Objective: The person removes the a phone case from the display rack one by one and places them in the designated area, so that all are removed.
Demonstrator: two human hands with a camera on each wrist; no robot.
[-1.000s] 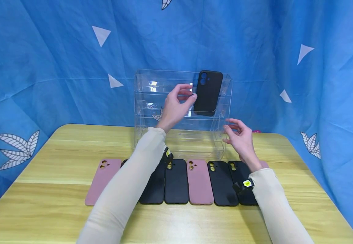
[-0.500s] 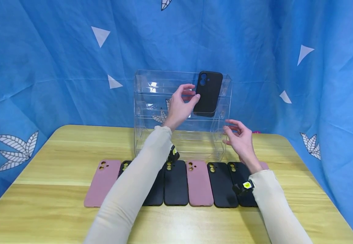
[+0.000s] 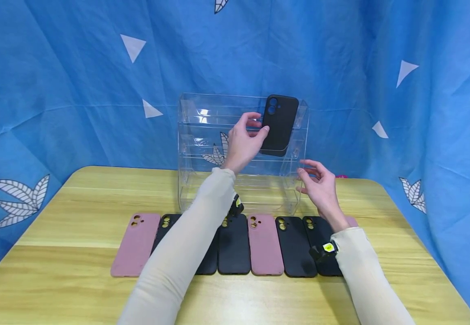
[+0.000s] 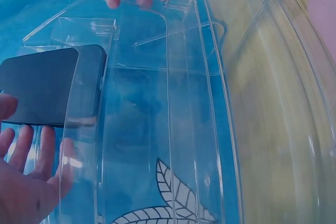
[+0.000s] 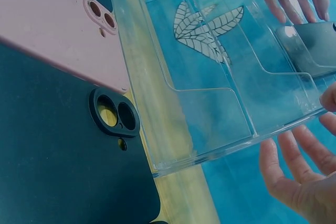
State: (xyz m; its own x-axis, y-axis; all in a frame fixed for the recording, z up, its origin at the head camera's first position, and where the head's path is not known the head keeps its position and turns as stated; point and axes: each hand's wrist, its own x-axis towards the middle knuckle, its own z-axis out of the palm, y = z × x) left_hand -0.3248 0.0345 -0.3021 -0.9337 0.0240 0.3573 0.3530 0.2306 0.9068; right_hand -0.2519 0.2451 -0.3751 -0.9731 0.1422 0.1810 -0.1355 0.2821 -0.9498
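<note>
A black phone case stands tilted in the upper right part of a transparent acrylic display rack, camera cutouts upward. My left hand is at the case's left edge. In the left wrist view its fingertips meet that edge, with the fingers fairly straight and the thumb near the case's face. The case's lower end sits behind a transparent lip. At the rack's right side wall, my right hand rests with fingers spread; in the right wrist view its fingertips are right against the outer face.
In front of the rack lies a row of phone cases on the wooden table, including a pink case and a black case. My sleeves cross over parts of the row. A blue patterned cloth hangs behind.
My left hand has moved a little to the right, up to the standing black case. That case has shifted slightly right along the rack. My right hand stays at the side wall.
</note>
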